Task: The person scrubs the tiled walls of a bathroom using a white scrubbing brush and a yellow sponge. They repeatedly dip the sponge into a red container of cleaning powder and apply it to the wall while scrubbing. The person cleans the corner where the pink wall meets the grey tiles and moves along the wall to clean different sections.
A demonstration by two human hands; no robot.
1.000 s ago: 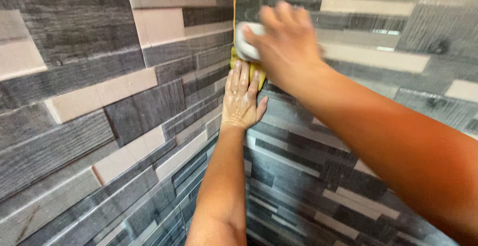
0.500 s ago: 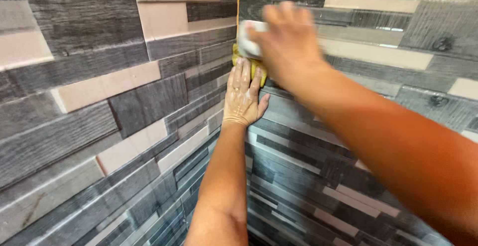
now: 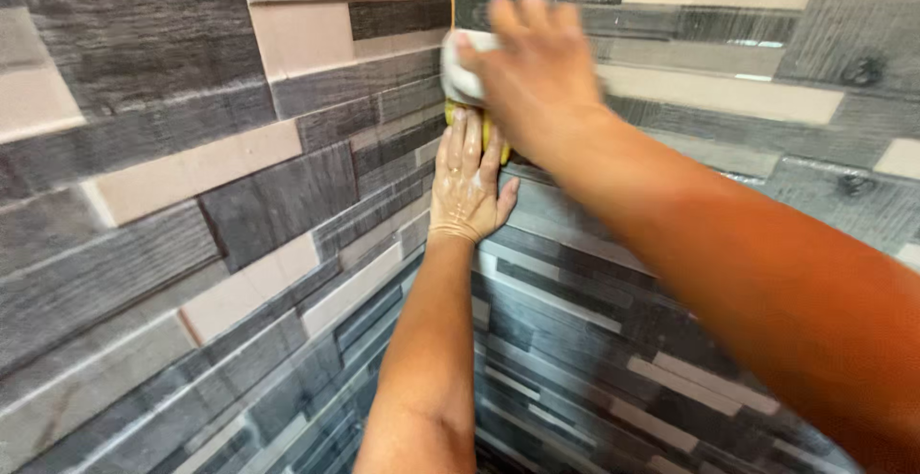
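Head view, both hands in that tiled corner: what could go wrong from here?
1. The right hand covers the white pad and the corner joint, so the spot being worked is hidden.
2. The left hand lies flat directly below, with the yellow piece at its fingertips; a slip downward could strike those fingers.

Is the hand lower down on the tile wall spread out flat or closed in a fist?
Spread flat. The left hand lies palm against the grey tiled wall with fingers straight, pointing up, just under the right hand.
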